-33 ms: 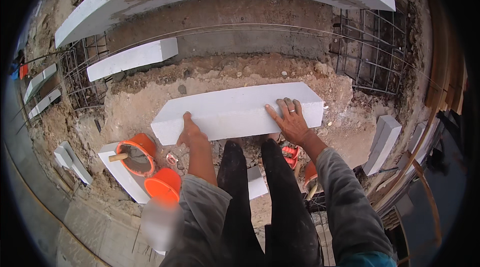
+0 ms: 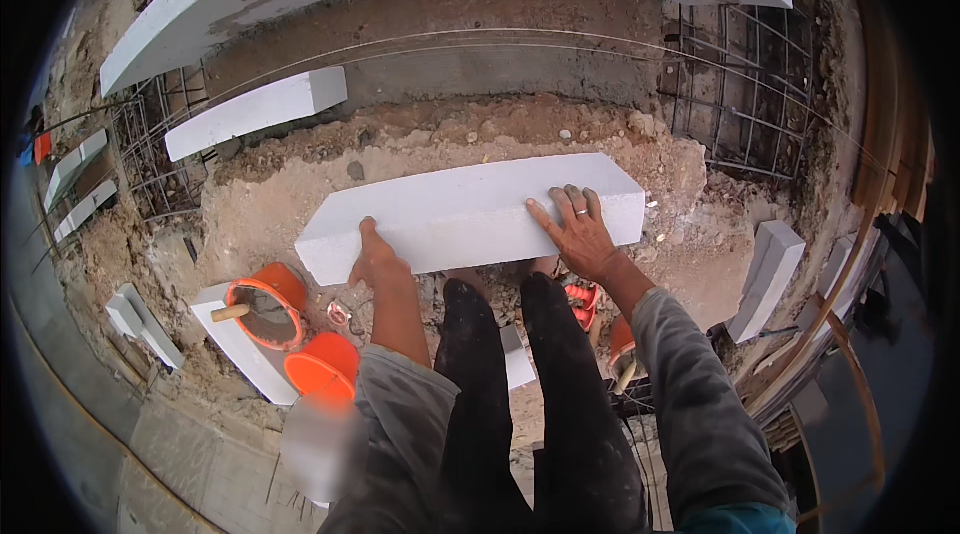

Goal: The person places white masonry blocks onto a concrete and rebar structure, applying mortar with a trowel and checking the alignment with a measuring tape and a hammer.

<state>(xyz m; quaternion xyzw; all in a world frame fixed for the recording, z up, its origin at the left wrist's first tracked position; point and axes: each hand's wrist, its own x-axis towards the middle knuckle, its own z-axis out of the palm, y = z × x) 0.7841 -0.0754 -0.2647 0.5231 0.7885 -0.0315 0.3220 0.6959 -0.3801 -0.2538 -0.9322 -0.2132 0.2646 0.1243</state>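
Currently, both arms reach forward from the lower edge of view to one long white block (image 2: 470, 196), which lies crosswise ahead of the knees, above the dirt (image 2: 250, 184) and near that strip's far edge. Whether its underside touches the ground cannot be seen.

Left hand (image 2: 380, 262): at the block's near long face, toward its left end. Forearm almost upright in view, wrist nearly straight, thumb pointing up against the face near the top edge. Other fingers mostly hidden low at the face; cannot tell how tightly they close.

Right hand (image 2: 585, 242): palm down, toward the right end. Forearm slants up and leftward; the hand folds over the near top edge, digits spread wide with tips on the top face, not wrapped around the block. A ring (image 2: 581, 212) shows on one finger. Whether this hand bears weight, cannot tell.

Hands well apart, the left a little nearer the body. Both grey sleeves (image 2: 405, 399) stop short of the wrists. Two orange buckets (image 2: 283, 281) stand left of the left forearm.
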